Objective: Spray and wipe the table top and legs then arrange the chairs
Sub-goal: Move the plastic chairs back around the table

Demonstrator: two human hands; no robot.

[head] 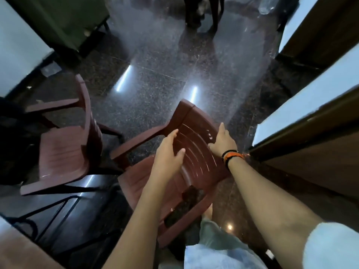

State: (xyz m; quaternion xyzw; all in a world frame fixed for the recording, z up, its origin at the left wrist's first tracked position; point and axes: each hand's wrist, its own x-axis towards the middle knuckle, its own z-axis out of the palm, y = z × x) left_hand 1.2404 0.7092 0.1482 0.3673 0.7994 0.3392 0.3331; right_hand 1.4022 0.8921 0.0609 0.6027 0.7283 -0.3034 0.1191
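Note:
A maroon plastic chair (196,140) stands tilted in the aisle right in front of me, its slatted backrest facing up at me. My right hand (223,142), with orange and black bands on the wrist, grips the right edge of the backrest, thumb on the front. My left hand (169,150) hovers at the backrest's left side, fingers spread and relaxed, fingertips close to or just touching the slats. A white-topped table (310,98) with a brown edge runs along the right.
A second maroon chair (64,152) stands to the left, its armrest close to the first chair's arm. Another white table (17,55) sits at the upper left, with a black metal frame (58,212) below it. Dark polished floor (165,61) stretches ahead; dark chair legs (202,14) stand far off.

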